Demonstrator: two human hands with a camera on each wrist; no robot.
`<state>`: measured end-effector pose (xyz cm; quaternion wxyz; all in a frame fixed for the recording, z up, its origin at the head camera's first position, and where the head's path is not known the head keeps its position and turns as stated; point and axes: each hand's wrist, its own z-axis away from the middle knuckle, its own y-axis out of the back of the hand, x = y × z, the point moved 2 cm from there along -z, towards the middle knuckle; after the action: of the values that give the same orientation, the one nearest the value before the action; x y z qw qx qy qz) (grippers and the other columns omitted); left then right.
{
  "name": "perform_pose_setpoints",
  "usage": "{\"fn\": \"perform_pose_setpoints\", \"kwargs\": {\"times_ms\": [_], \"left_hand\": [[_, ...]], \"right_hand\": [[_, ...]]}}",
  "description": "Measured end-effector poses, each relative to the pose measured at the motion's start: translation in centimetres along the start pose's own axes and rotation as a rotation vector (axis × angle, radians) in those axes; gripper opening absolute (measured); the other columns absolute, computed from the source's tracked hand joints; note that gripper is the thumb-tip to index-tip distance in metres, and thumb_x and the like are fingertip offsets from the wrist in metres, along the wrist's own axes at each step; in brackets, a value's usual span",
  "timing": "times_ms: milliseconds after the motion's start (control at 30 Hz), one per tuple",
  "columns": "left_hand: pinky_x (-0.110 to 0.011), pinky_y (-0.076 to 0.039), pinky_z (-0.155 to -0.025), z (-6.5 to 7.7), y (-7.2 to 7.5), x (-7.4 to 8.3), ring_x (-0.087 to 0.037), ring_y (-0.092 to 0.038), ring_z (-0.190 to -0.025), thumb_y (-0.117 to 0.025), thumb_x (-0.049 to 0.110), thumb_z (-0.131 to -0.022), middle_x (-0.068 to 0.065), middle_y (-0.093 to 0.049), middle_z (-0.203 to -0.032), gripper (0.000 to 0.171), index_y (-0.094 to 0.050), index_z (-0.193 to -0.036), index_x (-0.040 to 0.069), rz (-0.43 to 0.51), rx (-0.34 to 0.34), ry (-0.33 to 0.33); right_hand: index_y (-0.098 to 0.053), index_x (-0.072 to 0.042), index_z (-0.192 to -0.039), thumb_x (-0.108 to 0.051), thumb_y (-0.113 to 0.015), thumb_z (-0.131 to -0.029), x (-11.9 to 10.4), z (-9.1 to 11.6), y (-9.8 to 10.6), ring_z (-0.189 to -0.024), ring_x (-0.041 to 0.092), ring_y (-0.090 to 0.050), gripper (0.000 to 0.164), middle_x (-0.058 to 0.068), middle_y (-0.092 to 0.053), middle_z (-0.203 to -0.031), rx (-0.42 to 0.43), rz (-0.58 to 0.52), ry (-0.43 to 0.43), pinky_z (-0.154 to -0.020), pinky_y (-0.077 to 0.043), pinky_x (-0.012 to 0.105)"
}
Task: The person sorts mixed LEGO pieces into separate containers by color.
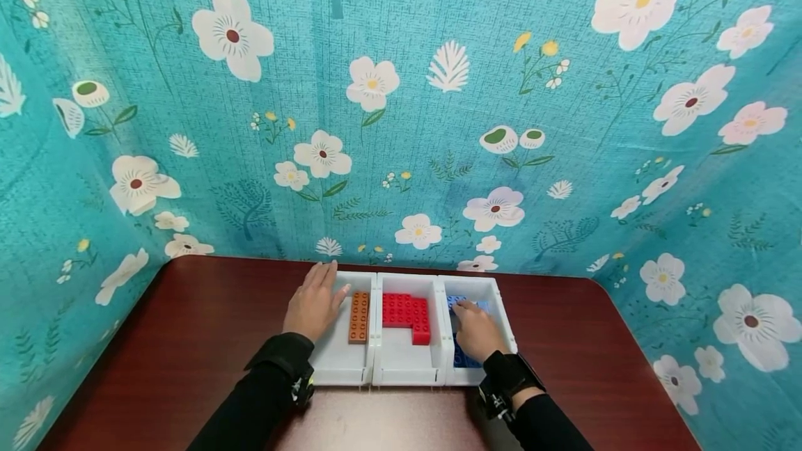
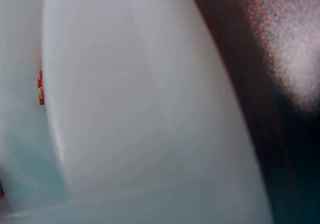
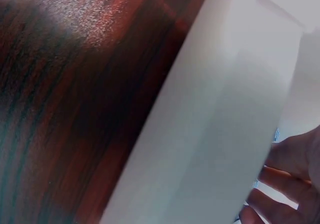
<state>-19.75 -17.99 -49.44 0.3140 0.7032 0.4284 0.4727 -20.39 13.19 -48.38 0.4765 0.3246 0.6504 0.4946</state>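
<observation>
Three white trays stand side by side. My left hand (image 1: 311, 301) lies over the left tray (image 1: 338, 360), fingers straight toward its back rim and thumb held apart, near an orange-brown toy building brick (image 1: 358, 317). Red building bricks (image 1: 397, 310) sit together in the middle tray (image 1: 404, 367). Inside the right tray (image 1: 485, 286), my right hand (image 1: 477, 331) reaches down among blue building bricks, its index finger at a light blue brick (image 1: 456, 300). Darker blue bricks (image 1: 462, 355) show under the palm. In the right wrist view, the tray wall hides the fingertips (image 3: 282, 184), so I cannot tell whether they pinch a brick.
The trays rest on a dark red-brown wooden table (image 1: 219, 339), close to its back edge. Behind and at both sides hangs a teal curtain (image 1: 401, 159) with white flowers. Tray walls (image 2: 115, 98) fill much of both wrist views.
</observation>
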Motion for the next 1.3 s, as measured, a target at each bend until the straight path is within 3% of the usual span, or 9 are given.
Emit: {"fn": "perform_pose_setpoints", "kwargs": {"times_ms": [233,467,600,800,967,1100,1300], "left_hand": [[-0.055,-0.042,-0.109,0.3,-0.1,-0.1,-0.041,-0.042,-0.141,-0.063,0.03,-0.101,-0.027,-0.049,-0.146,0.062,-0.045,-0.149,-0.005,0.0,-0.015,0.017],[-0.055,-0.042,-0.109,0.3,0.0,0.2,-0.042,-0.042,-0.14,-0.065,0.027,-0.1,-0.027,-0.05,-0.145,0.061,-0.046,-0.148,-0.006,0.015,0.015,-0.001],[-0.055,-0.044,-0.108,0.1,0.1,0.2,-0.042,-0.042,-0.14,-0.065,0.027,-0.1,-0.027,-0.05,-0.145,0.061,-0.046,-0.148,-0.006,0.009,0.02,-0.005],[-0.055,-0.044,-0.107,-0.1,0.2,0.2,-0.042,-0.043,-0.14,-0.064,0.028,-0.101,-0.027,-0.05,-0.145,0.061,-0.046,-0.148,-0.006,-0.01,0.012,-0.002],[-0.055,-0.044,-0.107,0.0,0.2,0.2,-0.042,-0.043,-0.139,-0.064,0.028,-0.101,-0.027,-0.051,-0.145,0.061,-0.046,-0.147,-0.006,-0.008,0.016,-0.003],[-0.055,-0.044,-0.107,0.1,0.2,0.1,-0.042,-0.043,-0.14,-0.064,0.029,-0.101,-0.027,-0.051,-0.145,0.061,-0.046,-0.148,-0.006,-0.012,0.013,-0.006],[-0.056,-0.044,-0.107,0.1,0.2,0.1,-0.042,-0.043,-0.139,-0.064,0.028,-0.1,-0.027,-0.051,-0.144,0.061,-0.047,-0.147,-0.006,-0.005,0.02,-0.008]], "right_hand": [[-0.062,0.009,-0.131,0.013,-0.057,-0.09,0.3,0.0,-0.6,-0.126,0.043,-0.056,0.041,0.027,-0.058,-0.135,-0.024,-0.027,-0.02,-0.103,-0.047,0.056],[-0.063,0.006,-0.129,0.014,-0.054,-0.092,0.5,0.1,0.5,-0.126,0.046,-0.055,0.039,0.028,-0.058,-0.133,-0.028,-0.119,-0.06,-0.102,-0.048,0.054],[-0.07,0.003,-0.118,0.009,-0.065,-0.09,0.1,0.7,1.6,-0.116,0.043,-0.061,0.029,0.025,-0.065,-0.12,-0.026,-0.08,-0.088,-0.093,-0.054,0.052],[-0.071,0.003,-0.112,0.001,-0.08,-0.081,-0.5,2.0,2.5,-0.099,0.036,-0.065,0.032,0.02,-0.065,-0.104,-0.162,0.001,-0.092,-0.079,-0.057,0.047],[-0.067,0.008,-0.113,0.008,-0.07,-0.084,-0.3,2.6,2.5,-0.098,0.036,-0.063,0.029,0.024,-0.061,-0.109,-0.227,-0.001,-0.092,-0.075,-0.054,0.046],[-0.067,0.009,-0.106,0.01,-0.063,-0.086,-0.2,2.6,2.5,-0.086,0.029,-0.061,0.02,0.023,-0.06,-0.103,-0.254,0.025,-0.078,-0.066,-0.051,0.042],[-0.069,0.009,-0.097,0.009,-0.062,-0.087,-0.2,2.8,2.6,-0.076,0.021,-0.055,0.012,0.018,-0.062,-0.093,-0.204,0.116,-0.053,-0.062,-0.05,0.039]]}}
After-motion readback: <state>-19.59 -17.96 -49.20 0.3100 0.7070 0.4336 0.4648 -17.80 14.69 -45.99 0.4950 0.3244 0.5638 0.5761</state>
